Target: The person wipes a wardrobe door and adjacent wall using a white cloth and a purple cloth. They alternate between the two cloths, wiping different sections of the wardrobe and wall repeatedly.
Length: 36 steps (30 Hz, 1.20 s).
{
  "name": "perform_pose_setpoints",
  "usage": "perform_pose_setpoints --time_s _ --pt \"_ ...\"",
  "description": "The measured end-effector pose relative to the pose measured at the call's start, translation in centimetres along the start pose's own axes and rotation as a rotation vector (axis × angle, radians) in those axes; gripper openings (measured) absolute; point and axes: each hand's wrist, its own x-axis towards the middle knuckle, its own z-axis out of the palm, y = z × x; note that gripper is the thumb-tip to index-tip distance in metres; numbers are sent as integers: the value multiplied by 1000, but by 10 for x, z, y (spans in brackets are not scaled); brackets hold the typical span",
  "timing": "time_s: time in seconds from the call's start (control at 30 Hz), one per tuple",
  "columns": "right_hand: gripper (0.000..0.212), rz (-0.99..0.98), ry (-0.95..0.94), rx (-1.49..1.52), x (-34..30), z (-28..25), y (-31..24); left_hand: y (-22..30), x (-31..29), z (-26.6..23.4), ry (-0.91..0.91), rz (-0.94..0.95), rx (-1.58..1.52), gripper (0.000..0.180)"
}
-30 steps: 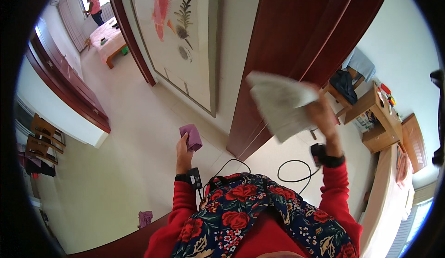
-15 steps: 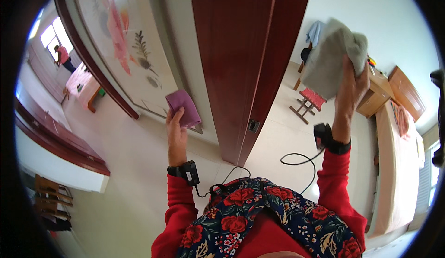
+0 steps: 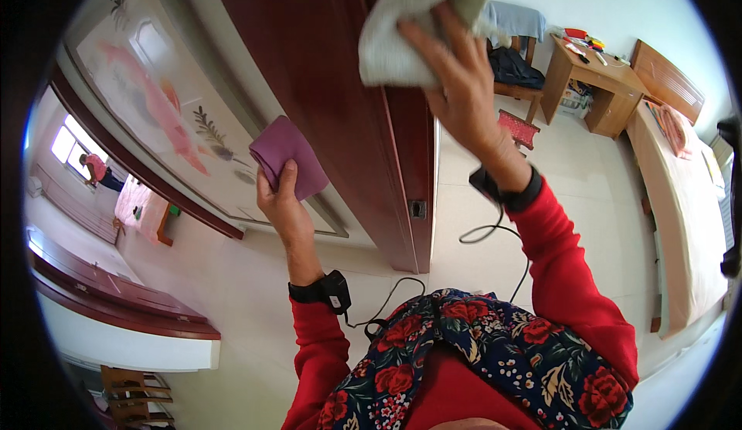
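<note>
A pale grey-green cloth (image 3: pixel 398 39) is under the fingers of my right hand (image 3: pixel 468 93), up against the dark red-brown door frame (image 3: pixel 309 66). Whether the cloth presses on the wood or hovers just off it, I cannot tell. Lower and to the left, my left hand (image 3: pixel 286 206) grips a folded purple cloth (image 3: pixel 290 155), thumb on its near face. That cloth is in front of the frame's left side, close to a framed picture of pink fish (image 3: pixel 147 105). A metal strike plate (image 3: pixel 418 209) sits low on the frame's edge.
Right of the frame lies a room with a red folding stool (image 3: pixel 519 129), a chair (image 3: pixel 519 90), a wooden desk (image 3: pixel 591 74) and a bed (image 3: pixel 676 221). Cables hang from my wrist bands. Far left, another person (image 3: pixel 97 171) bends near a window beyond a doorway.
My right hand has swung left with the grey-green cloth, from the open room onto the door frame. The left hand is slightly higher with the purple cloth. The view has tilted.
</note>
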Motion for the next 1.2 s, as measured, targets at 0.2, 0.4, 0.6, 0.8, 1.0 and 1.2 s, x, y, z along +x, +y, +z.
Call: perform_pose_setpoints --time_s 0.2,0.4,0.6,0.8,1.0,1.2 --pt "58 240 -250 161 -127 -9 -26 -34 -6 14 -67 -27 8 39" --pt "53 499 -352 304 -197 -5 -32 -75 -18 17 -64 -59 27 34" --pt "41 548 -303 372 -147 -9 -19 -87 -26 16 -62 -108 63 31" --pt "44 272 -73 136 8 -15 11 -84 -28 15 -82 -147 93 32" --pt "37 67 202 -63 162 -18 29 -86 -27 14 -89 -159 121 32" --pt "41 -359 584 -438 321 -46 30 -84 -24 17 -95 -191 75 32"
